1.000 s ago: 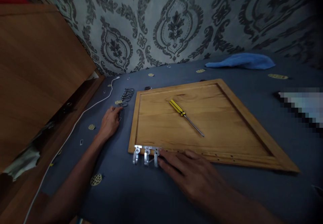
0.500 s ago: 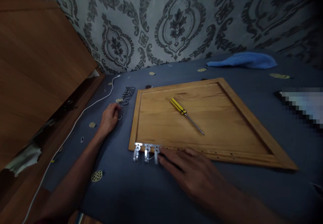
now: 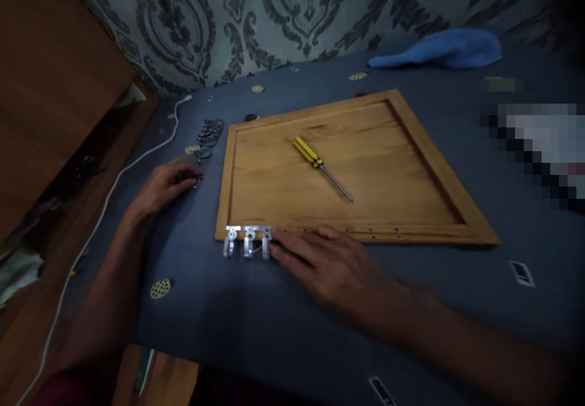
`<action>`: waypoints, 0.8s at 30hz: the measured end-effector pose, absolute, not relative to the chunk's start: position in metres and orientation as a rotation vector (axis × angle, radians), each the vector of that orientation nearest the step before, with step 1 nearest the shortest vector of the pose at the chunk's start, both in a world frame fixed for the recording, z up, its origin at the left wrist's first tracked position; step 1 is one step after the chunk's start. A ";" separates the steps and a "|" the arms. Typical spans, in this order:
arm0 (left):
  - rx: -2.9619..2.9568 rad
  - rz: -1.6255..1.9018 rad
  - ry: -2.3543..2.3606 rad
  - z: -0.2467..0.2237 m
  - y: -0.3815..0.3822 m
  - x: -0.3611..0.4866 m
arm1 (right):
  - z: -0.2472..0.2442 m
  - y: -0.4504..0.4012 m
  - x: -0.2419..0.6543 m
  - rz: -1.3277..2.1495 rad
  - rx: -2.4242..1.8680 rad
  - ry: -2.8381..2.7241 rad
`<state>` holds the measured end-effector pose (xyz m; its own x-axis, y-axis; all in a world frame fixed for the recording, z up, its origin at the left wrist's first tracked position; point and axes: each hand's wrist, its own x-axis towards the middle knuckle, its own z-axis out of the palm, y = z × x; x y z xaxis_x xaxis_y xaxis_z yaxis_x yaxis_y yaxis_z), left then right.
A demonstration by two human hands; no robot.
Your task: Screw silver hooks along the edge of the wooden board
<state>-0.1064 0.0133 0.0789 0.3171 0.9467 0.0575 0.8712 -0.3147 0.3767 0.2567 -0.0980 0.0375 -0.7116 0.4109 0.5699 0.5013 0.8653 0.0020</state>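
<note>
A metal strip with three hooks (image 3: 249, 242) lies along the near left edge of a framed wooden board (image 3: 274, 180). My right hand (image 3: 322, 259) rests over that edge, its thumb and forefinger closed on the strip's right end. Left of the board, my left hand (image 3: 167, 188) is at the cloth with its fingers pinched together; what they hold, if anything, is too small to name. Just beyond it lie several small dark metal loops (image 3: 210, 131). A yellow-handled screwdriver (image 3: 308, 151) lies on the board, its tip pointing to the near right.
A white cable (image 3: 119, 177) runs along the left side beside a wooden cabinet (image 3: 55, 58). A blue cloth (image 3: 448, 49) lies at the back right. At the right edge is a blurred flat object (image 3: 543, 144). Patterned wallpaper is behind.
The view has tilted down and shifted, so everything sits higher in it. My left hand has drawn back slightly from the metal loops, and its thumb and fingers now show pinched. My right hand stays on the strip.
</note>
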 end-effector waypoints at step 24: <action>2.476 0.388 1.717 0.074 0.012 -0.096 | 0.041 -0.098 0.257 -0.146 -0.690 -2.531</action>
<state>-0.0958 0.0118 0.0743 0.3303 0.9320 0.1490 0.9057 -0.3574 0.2281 0.2570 -0.0983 0.0408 -0.7420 0.4456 0.5009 0.5003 0.8654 -0.0288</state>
